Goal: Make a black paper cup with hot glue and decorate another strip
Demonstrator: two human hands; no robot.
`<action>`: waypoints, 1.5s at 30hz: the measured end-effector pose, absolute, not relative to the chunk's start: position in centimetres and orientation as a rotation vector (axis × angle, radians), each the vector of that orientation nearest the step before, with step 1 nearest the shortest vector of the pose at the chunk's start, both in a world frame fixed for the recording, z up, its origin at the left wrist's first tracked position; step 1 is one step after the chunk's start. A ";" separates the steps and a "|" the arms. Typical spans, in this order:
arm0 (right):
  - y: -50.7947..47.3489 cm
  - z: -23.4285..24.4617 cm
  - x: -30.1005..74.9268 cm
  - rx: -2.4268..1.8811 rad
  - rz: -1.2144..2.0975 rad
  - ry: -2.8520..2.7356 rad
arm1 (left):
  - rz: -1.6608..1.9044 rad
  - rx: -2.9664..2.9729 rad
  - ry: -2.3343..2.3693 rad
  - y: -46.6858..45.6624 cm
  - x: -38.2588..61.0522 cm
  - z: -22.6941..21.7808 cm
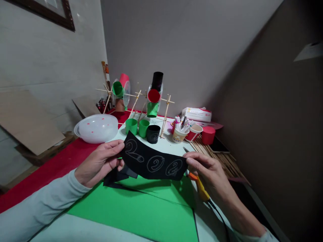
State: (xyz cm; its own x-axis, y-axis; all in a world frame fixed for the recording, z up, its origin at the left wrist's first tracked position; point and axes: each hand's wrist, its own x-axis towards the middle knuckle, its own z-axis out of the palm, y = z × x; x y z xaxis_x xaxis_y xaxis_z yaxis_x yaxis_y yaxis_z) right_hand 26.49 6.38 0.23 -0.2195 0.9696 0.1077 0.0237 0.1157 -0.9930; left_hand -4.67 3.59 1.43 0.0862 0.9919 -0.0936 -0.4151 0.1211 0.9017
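Observation:
A black paper strip (151,159) with pale curly shapes drawn on it is stretched between both hands above a green sheet (141,208). My left hand (101,163) pinches the strip's left end, with further black scraps (118,176) hanging under it. My right hand (209,173) pinches the right end. It also grips orange-handled scissors (200,188), whose blade tip pokes out above the fingers.
Behind stand green and black paper cups (142,128) under a stick frame (148,101) carrying more cups. A white plastic bowl (96,128) lies at left. Cups of pens (182,131), a red cup (208,135), a tissue pack (196,114) and bamboo sticks (219,156) lie at right.

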 end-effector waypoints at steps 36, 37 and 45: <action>2.2 1.8 23.2 -0.829 1.010 -1.542 | 1.229 1.724 1.205 1.4 3.3 2.8; 2.1 1.8 23.2 -0.832 1.014 -1.534 | 1.238 1.734 1.209 1.4 3.3 2.8; 1.7 1.9 23.0 -0.801 1.090 -1.496 | 1.307 1.863 1.306 1.3 3.3 2.4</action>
State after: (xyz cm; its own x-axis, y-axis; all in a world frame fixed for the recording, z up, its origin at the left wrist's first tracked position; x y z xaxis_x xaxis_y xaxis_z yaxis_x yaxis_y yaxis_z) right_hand 22.97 1.72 1.89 -0.2061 0.9092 0.3617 -0.0659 0.3559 -0.9322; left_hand 3.28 1.30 2.41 0.0734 0.9070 0.4147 0.4138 -0.4060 0.8148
